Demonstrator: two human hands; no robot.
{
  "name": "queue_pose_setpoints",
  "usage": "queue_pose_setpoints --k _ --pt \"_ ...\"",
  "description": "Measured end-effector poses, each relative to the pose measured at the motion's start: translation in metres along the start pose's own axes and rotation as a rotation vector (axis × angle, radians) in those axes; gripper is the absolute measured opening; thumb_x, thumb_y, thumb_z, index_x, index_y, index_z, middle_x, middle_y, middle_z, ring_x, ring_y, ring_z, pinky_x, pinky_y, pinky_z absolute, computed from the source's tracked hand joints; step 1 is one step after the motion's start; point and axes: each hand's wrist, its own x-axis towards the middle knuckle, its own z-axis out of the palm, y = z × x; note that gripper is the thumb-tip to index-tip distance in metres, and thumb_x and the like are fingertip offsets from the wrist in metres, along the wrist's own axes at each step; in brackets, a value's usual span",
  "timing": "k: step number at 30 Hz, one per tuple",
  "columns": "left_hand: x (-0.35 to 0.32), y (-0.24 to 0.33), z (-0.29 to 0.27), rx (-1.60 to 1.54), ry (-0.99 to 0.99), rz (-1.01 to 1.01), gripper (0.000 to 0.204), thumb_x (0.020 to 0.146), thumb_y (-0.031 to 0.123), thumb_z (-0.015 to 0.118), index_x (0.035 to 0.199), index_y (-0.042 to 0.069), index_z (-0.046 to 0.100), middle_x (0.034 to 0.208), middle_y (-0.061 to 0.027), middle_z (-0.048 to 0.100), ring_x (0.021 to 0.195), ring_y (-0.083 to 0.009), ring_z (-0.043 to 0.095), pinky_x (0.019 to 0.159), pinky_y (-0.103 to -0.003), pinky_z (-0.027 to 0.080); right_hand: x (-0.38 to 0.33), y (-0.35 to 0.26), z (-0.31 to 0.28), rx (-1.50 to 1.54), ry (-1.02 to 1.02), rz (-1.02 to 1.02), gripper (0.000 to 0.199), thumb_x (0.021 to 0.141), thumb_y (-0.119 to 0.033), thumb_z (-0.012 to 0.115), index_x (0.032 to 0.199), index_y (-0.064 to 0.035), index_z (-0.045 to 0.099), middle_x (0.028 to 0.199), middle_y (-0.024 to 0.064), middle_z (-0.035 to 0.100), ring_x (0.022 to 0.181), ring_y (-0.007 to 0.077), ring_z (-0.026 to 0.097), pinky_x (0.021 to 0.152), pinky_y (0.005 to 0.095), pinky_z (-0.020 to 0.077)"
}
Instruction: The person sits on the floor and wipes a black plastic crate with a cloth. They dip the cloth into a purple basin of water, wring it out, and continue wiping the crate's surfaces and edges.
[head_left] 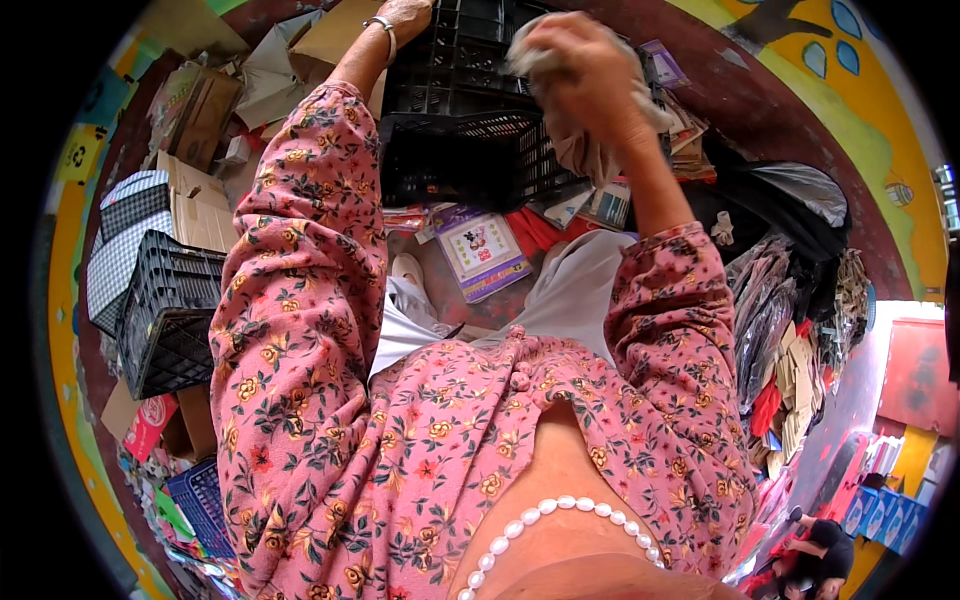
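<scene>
In front of me is a black plastic crate [462,118] with slatted walls, its dark inside facing me. My left hand [402,16], a bracelet at its wrist, is closed at the crate's far left edge; the frame's top edge cuts off part of its fingers. My right hand [590,75] grips a crumpled grey-beige cloth [585,150], which hangs down over the crate's right side. Below the crate, between my feet, lies a purple-bordered flat booklet or pack [478,250] with a cartoon picture.
Cardboard boxes [200,205] and another black crate [165,315] stand at left, with a blue basket [203,505] nearer. Black bags [780,205] and plastic-wrapped bundles [760,300] lie at right. Another person [825,555] is at the lower right.
</scene>
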Motion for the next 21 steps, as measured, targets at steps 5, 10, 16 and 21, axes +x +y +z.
queue_pose_setpoints --k 5,10,16,21 --pt "0.006 -0.003 0.009 0.029 0.038 0.158 0.029 0.088 0.017 0.04 0.114 0.004 0.044 0.101 -0.0188 0.055 0.093 -0.0317 0.054 0.085 -0.038 0.041 -0.012 -0.03 0.04 -0.016 -0.166 -0.085 0.017 0.068 -0.006 0.062 0.084 -0.012 0.065 0.092 0.0025 0.056 0.091 0.0224 0.055 0.076 0.0347 0.0452" --pt "0.032 -0.053 0.007 0.064 -0.002 0.072 0.032 0.087 0.014 0.04 0.117 0.003 0.042 0.1 -0.0179 0.056 0.092 -0.0313 0.054 0.083 -0.037 0.042 -0.006 -0.043 0.037 -0.264 -0.296 -0.038 0.014 0.071 -0.012 0.062 0.085 -0.0119 0.065 0.089 0.0025 0.056 0.087 0.0208 0.057 0.069 0.0346 0.0469" --pt "0.01 -0.003 0.011 0.131 0.0 0.039 0.04 0.086 0.019 0.042 0.121 0.002 0.038 0.106 -0.0236 0.054 0.097 -0.0349 0.054 0.083 -0.039 0.043 -0.034 -0.01 0.003 -0.258 -0.292 0.051 0.023 0.068 -0.007 0.062 0.088 -0.0175 0.065 0.088 0.0019 0.057 0.083 0.0224 0.059 0.068 0.0333 0.0485" --pt "0.019 -0.007 0.012 0.243 0.013 -0.008 0.047 0.087 0.024 0.041 0.127 0.002 0.033 0.112 -0.0243 0.052 0.1 -0.0371 0.053 0.086 -0.039 0.042 -0.06 0.045 -0.029 0.075 0.03 0.452 0.025 0.066 -0.003 0.056 0.088 -0.0109 0.065 0.088 0.0055 0.06 0.084 0.0269 0.058 0.07 0.0342 0.0476"
